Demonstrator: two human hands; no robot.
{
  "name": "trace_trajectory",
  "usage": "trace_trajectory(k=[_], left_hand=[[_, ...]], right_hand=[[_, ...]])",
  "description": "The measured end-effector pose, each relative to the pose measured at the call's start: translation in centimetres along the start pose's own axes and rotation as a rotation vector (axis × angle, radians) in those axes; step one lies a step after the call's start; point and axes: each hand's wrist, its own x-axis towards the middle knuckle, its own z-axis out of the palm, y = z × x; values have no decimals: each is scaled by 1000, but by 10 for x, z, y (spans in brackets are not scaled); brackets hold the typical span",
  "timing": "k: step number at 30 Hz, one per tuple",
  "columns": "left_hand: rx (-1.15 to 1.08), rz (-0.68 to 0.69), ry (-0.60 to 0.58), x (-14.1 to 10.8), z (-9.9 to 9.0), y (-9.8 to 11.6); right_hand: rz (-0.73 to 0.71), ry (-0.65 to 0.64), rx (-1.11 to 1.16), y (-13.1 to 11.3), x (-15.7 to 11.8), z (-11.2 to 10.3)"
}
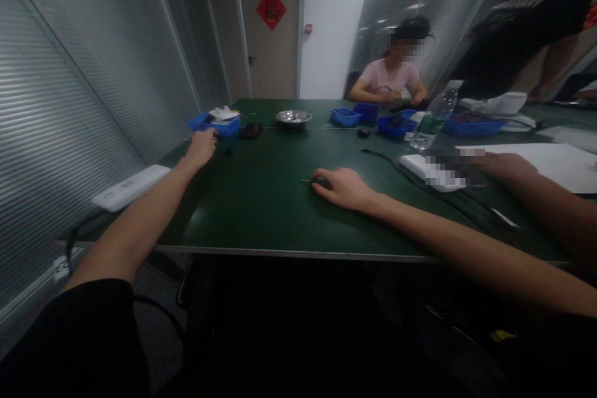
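1. Head view: a thin rod (305, 181) pokes out from the fingertips of the right hand (342, 188), low over the green table (252, 211).
2. That hand is curled, thumb and finger pinched on the rod.
3. The left hand (201, 148) reaches to the near side of a blue basket (227, 129); whether it grips anything, I cannot tell.
4. Right of the basket lie a dark case (252, 130) and, farther along, a metal bowl (293, 119).
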Motion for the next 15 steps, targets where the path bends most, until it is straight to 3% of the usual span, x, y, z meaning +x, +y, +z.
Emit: trace_trajectory(k=[5, 9, 15], left_hand=[[-4, 100, 91, 9, 2, -7], [-83, 242, 80, 10, 1, -12], [-136, 187, 103, 18, 3, -24]], right_hand=[[-1, 0, 15, 0, 0, 0], [-1, -6, 34, 0, 0, -1], [4, -12, 23, 0, 1, -1]])
